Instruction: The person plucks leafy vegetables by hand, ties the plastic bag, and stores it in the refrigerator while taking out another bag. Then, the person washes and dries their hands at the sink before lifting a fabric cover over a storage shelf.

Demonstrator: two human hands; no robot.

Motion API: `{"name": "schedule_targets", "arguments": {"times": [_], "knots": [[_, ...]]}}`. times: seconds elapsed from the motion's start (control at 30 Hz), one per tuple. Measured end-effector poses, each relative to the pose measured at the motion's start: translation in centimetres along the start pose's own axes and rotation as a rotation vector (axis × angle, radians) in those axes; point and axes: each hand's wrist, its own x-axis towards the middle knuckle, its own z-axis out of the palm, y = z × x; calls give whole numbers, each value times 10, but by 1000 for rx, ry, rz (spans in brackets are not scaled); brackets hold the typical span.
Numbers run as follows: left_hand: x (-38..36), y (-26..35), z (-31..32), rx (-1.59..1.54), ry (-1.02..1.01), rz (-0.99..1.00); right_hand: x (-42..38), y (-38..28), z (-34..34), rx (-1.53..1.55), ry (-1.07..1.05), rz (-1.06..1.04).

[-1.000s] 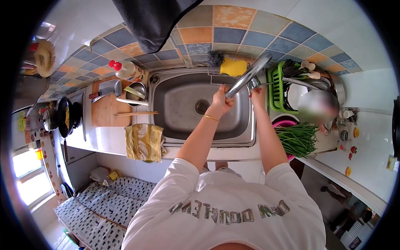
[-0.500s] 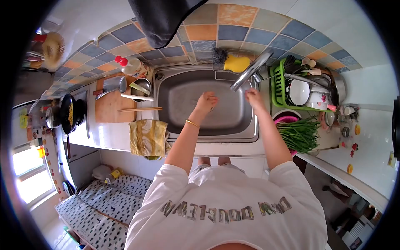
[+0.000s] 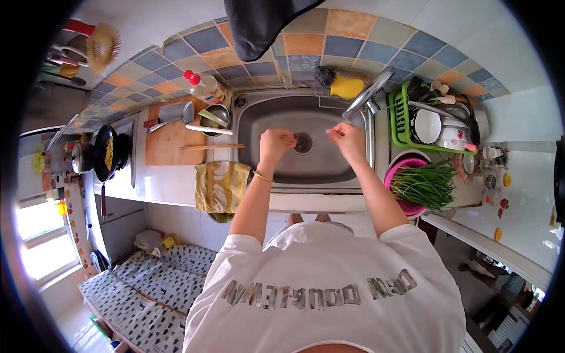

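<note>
Both hands hover over the stainless steel sink, one on each side of its round drain. On my left hand, below which a gold bangle circles the wrist, the fingers are curled in loosely and nothing shows in them. Across the drain, my right hand has its fingers drawn together, tips pointing left, and I see nothing held. The faucet leans over the sink's right rear corner, just above my right hand, with no water visible.
Right: pink basket of long green vegetables, green dish rack. Behind: yellow sponge. Left: cutting board with a cleaver, chopsticks, yellow cloth, metal pot, red-capped bottle, frying pan.
My view has shifted, so the counter sits further right in the picture. My hands have come slightly closer together and the drain now shows between them.
</note>
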Motion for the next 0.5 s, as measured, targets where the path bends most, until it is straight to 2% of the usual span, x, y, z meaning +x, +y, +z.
{"name": "schedule_targets", "arguments": {"times": [0.03, 0.13, 0.2, 0.27, 0.33, 0.37, 0.4, 0.43, 0.47, 0.5], "knots": [[-3, 11, -4, 126, 32, 35, -2, -12, 3, -41, 10, -13], [-15, 56, -17, 481, 4, -105, -2, -50, 13, -158, -11, -145], [-20, 44, -6, 598, 126, 97, 6, -70, 24, 42, -52, -304], [-26, 44, -7, 654, 139, 213, 18, -111, 34, 187, -35, -486], [-32, 53, -15, 653, 43, 236, 34, -154, 31, 454, -142, -340], [-29, 48, -17, 547, 18, 283, 45, -174, 30, 507, -95, -275], [-22, 38, -19, 443, -8, 330, 60, -189, 34, 616, 9, -407], [-19, 41, -24, 338, -32, 381, 71, -212, 36, 643, 92, -383], [-18, 45, -28, 371, -31, 397, 79, -234, 36, 672, 174, -357], [-22, 59, -34, 405, -28, 416, 91, -247, 35, 643, 163, -335]]}}
